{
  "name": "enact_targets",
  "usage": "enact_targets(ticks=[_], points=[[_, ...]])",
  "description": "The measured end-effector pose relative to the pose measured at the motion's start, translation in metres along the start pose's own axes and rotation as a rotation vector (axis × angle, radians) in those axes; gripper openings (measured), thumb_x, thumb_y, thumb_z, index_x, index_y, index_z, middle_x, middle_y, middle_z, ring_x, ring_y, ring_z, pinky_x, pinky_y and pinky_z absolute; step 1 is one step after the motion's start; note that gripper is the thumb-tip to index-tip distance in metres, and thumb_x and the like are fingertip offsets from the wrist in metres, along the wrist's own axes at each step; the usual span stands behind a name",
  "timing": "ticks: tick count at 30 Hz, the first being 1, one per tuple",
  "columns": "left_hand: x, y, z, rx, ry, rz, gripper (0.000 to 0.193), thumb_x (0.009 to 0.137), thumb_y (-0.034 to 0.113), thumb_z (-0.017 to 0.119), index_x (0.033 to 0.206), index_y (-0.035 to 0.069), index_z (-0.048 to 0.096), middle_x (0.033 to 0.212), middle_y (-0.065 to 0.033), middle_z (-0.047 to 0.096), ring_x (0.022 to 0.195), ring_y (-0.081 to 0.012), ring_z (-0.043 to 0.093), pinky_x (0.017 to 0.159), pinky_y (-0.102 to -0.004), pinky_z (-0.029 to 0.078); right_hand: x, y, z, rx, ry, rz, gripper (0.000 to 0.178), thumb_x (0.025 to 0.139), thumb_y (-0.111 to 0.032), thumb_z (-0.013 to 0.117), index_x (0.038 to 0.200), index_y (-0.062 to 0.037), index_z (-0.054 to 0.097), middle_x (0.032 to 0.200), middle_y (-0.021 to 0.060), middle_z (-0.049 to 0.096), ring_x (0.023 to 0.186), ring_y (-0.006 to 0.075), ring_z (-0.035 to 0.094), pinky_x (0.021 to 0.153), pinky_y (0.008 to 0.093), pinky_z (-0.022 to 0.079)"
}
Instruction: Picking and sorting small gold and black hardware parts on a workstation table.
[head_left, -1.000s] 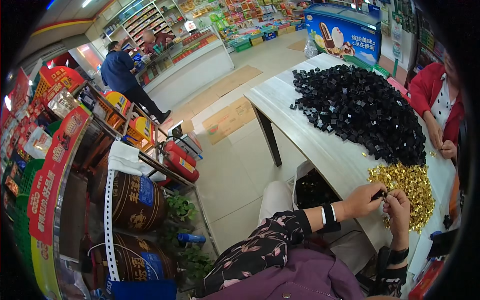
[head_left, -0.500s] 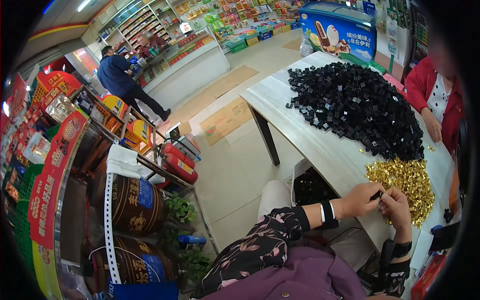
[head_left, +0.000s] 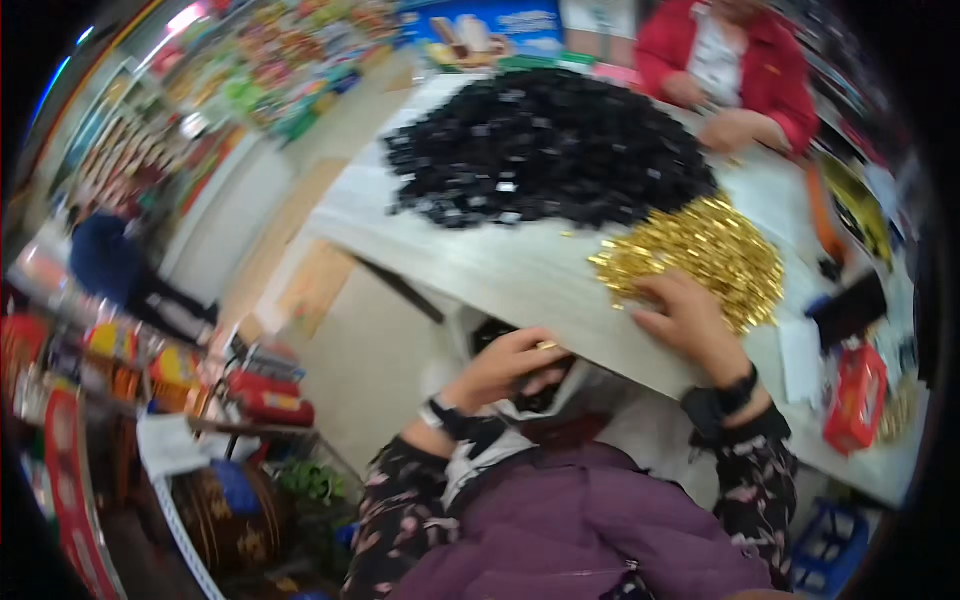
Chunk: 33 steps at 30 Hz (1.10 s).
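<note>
Left hand (head_left: 508, 366) at the table's (head_left: 470, 258) near edge, fingers curved; can't tell if it's holding anything. Dark pieces (head_left: 538, 398) just below it, under table height. Right hand (head_left: 688, 318) is inside the edge, thumb and fingertips apart, at the near-left rim of the gold heap (head_left: 722, 252). Right of it: red packet (head_left: 855, 402). Left of it, a tabletop strip runs between edge and black heap (head_left: 550, 150). Beyond both hands, across the table: person in red (head_left: 785, 75).
</note>
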<state>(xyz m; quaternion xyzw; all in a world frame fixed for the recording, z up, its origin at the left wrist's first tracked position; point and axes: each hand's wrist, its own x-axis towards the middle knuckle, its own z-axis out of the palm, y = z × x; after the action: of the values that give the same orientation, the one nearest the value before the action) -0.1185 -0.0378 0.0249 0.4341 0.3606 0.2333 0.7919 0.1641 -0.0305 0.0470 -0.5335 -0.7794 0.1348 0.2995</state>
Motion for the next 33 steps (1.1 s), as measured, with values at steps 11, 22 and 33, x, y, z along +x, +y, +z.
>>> enact_targets(ticks=[11,22,33], points=[[0.058,-0.096,-0.108,1.011,0.478,0.555,0.042,0.088,0.027,0.06,0.116,-0.002,0.052,0.089,-0.0138,0.064,0.085,-0.0225,0.061,0.072,-0.0323,0.048,-0.003,0.015,0.008,-0.048,0.037,0.024,0.014,0.08,-0.024,0.062,0.084,-0.0115,0.064,0.081,0.0069,0.059,0.076,0.0275,0.06,0.065,0.0381,0.049],[0.1,0.081,-0.004,1.429,0.431,0.791,0.024,0.079,0.021,0.061,0.093,0.002,0.06,0.094,-0.0189,0.06,0.088,-0.0367,0.057,0.071,-0.042,0.047,0.0,0.007,0.01,-0.129,0.061,-0.029,0.013,0.077,-0.019,0.063,0.084,-0.0073,0.064,0.078,0.0113,0.06,0.074,0.0295,0.06,0.064,0.0377,0.048],[0.168,0.087,-0.006,1.712,0.471,0.608,0.016,0.074,0.009,0.059,0.084,-0.001,0.054,0.078,-0.021,0.063,0.074,-0.0319,0.064,0.06,-0.0407,0.052,-0.005,0.002,0.004,-0.056,0.124,0.091,0.013,0.073,-0.014,0.066,0.078,-0.0044,0.06,0.068,0.0104,0.057,0.06,0.0264,0.057,0.058,0.0365,0.046]])
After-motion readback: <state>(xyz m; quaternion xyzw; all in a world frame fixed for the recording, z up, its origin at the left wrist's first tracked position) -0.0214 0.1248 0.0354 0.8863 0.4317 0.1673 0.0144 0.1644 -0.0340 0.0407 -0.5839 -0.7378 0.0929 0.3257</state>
